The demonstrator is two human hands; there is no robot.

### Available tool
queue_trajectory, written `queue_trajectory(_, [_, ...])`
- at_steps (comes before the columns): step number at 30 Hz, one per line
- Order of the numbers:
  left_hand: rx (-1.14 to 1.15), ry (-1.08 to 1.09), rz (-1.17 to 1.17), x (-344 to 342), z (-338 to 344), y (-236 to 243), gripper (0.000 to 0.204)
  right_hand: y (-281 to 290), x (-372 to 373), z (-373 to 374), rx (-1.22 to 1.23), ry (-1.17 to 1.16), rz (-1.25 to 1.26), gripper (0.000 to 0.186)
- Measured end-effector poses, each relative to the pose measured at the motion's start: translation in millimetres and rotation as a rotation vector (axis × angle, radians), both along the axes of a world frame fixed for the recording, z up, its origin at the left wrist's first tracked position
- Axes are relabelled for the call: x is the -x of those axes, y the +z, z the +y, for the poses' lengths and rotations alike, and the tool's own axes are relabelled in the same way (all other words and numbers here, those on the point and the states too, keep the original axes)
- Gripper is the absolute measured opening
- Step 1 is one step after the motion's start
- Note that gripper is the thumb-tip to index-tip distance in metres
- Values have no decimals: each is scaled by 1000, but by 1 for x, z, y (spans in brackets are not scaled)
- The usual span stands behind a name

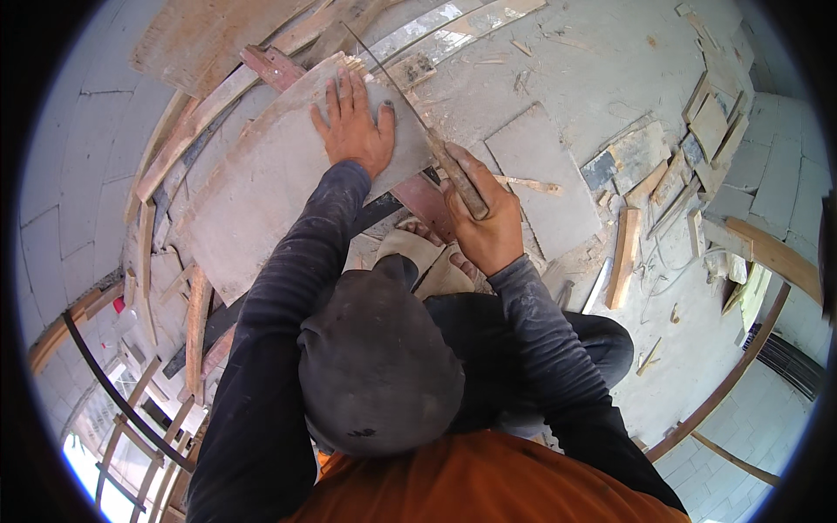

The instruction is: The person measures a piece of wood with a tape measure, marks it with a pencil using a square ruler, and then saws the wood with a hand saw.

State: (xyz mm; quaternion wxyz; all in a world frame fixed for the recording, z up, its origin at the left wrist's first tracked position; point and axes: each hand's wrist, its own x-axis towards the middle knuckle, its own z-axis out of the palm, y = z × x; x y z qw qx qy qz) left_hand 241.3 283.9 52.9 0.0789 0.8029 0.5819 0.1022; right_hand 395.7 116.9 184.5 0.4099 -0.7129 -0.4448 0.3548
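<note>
A large grey-white board (253, 187) slopes across the left-centre, with a splintered far end. Flat on its upper part lies my left hand (356, 126), fingers stretched and thumb apart. My right hand (488, 213) is closed around the round wooden handle (465, 179) of a long thin-bladed tool. Its dark blade (384, 71) points away and to the left, running along the board's right edge. The blade is seen almost edge-on, so whether it is a saw or a long knife cannot be told. My feet (445, 248) show below the board.
Lumber and a plywood sheet (205, 39) lie at the far left. A second grey board (545, 179) rests on the floor to the right, near a short wood block (624, 257). Offcuts (671, 174) and splinters litter the floor by the block walls. A capped head (379, 362) covers the lower middle.
</note>
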Motion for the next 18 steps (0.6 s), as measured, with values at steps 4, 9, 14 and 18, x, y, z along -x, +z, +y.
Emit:
queue_trajectory(4, [-17, 12, -3, 6, 3, -1, 77, 26, 8, -92, 73, -19, 26, 48])
queue_trajectory(9, [-36, 20, -3, 11, -5, -1, 78, 45, -1, -114, 59, 12, 22, 49])
queue_trajectory(14, [-34, 8, 26, -2, -4, 1, 78, 8, 0, -23, 78, 6, 84, 42])
queue_trajectory(18, [-33, 20, 19, 8, -6, -3, 77, 54, 0, -92, 124, -26, 97, 42])
